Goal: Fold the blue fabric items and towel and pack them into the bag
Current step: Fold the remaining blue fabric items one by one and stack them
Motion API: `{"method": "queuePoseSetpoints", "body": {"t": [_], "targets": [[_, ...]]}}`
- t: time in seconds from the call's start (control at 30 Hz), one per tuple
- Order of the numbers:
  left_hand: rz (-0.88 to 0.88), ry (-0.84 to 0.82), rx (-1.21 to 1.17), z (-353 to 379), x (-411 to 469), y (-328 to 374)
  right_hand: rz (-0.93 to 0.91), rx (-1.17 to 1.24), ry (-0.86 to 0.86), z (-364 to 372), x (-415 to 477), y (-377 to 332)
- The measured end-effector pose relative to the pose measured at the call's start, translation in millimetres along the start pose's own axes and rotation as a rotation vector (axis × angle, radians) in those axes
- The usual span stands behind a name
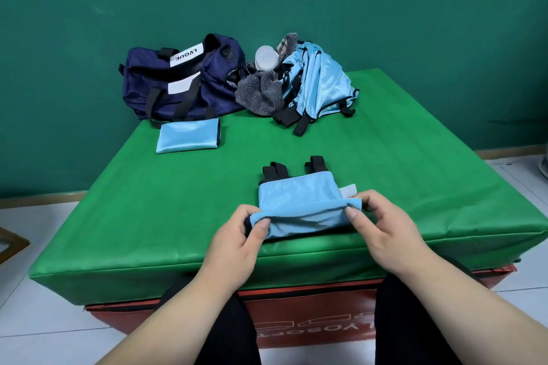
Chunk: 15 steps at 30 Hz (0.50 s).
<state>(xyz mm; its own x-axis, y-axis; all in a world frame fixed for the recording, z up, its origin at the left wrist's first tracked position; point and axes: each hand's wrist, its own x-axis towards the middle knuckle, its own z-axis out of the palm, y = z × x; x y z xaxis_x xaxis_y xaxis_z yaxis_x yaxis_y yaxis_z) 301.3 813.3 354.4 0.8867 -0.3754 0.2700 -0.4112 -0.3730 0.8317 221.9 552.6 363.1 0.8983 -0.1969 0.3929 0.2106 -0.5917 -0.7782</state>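
Hands first: my left hand [237,234] and right hand [382,225] each pinch, between thumb and fingers, one end of the near folded edge of one light-blue satin fabric piece with black straps [302,201], which lies on the green padded mat [148,210] well in front of the one navy-blue duffel bag [178,83]. Just in front of that bag lies one flat folded light-blue piece [188,136]. Just right of the bag sit one grey striped towel [261,93], one clear plastic bottle [266,59] and one heap of unfolded light-blue pieces [321,83], whose number I cannot tell.
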Motion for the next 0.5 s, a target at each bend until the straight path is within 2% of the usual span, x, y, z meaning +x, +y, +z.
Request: {"method": "queuePoseSetpoints", "body": {"t": [0.13,0.33,0.5], "targets": [[-0.086,0.011,-0.013,4.5,4.2,5.2,0.044,-0.116,0.11,9.4,13.6,-1.0],[-0.125,0.074,0.095,13.0,23.7,0.8,0.119,-0.404,0.089,20.6,43.6,-3.1],[-0.226,0.113,0.212,19.2,48.8,6.4,0.196,-0.495,0.096,27.8,65.5,6.5]]}}
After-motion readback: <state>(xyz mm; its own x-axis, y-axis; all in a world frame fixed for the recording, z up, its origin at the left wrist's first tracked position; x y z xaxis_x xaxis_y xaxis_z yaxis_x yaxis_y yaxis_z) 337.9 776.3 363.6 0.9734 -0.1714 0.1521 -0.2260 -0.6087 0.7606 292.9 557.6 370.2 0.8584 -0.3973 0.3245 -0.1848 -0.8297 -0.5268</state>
